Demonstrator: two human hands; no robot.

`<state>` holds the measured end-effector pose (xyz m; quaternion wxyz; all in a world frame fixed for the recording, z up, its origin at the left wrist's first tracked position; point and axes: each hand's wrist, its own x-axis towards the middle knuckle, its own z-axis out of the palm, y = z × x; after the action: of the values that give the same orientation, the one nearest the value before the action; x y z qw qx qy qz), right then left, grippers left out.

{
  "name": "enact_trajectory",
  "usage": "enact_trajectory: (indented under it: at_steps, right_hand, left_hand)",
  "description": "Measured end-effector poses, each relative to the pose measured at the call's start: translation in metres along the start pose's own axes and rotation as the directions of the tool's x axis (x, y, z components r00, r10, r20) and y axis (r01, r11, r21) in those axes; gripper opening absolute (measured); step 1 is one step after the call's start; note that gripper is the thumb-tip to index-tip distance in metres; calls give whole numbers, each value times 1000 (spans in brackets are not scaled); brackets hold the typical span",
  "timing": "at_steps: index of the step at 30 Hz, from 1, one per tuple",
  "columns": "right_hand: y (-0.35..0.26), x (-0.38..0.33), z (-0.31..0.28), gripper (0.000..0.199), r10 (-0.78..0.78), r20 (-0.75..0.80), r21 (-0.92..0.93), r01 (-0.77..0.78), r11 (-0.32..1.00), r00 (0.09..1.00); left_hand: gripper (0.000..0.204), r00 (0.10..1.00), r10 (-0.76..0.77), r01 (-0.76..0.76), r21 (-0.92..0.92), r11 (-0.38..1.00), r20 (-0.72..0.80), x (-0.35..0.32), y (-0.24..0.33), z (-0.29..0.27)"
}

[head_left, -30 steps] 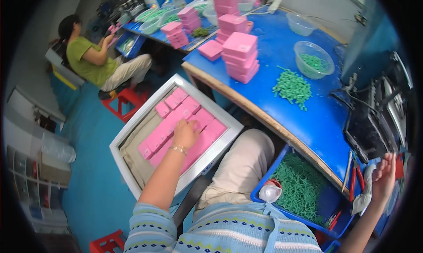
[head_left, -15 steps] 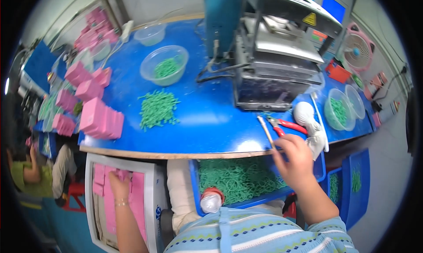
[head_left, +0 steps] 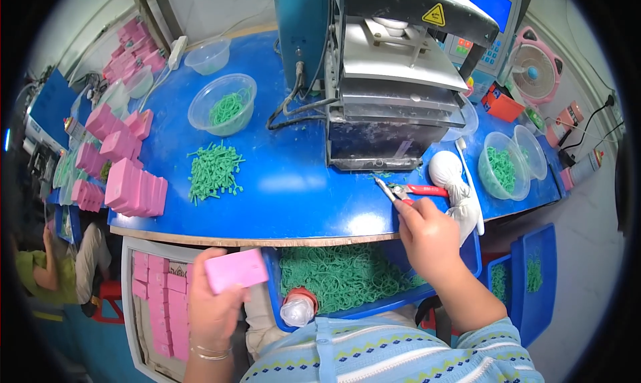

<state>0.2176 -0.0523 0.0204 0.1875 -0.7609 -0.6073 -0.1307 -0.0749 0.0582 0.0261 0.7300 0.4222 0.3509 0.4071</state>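
— Pink block first: who has it?
— Left hand, fingers closed round its lower edge, holding it up just below the near edge of the table, above a tray of more pink blocks.
— And the right hand?
— At the table's near edge, fingers curled onto the red-handled pliers lying there; how firm the grip is I cannot tell.
— Around it?
— White cloth bundle just right of the pliers, press machine behind them on the table. Green parts bin hangs under the table edge, between both hands. Loose green pile lies on the table's left.
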Motion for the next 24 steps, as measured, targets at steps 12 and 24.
enact_trajectory:
  at_steps: [12, 24]
  right_hand:
    - [-45, -9, 2, 30, -140, 570, 819, -573, 22, 810]
    - [-58, -5, 2, 46, -185, 447, 881, -467, -80, 875]
  left_hand:
    - [60, 697, 146, -692, 605, 394, 702, 19, -15, 97]
    - [68, 787, 118, -430, 400, 809, 606, 13, -39, 72]
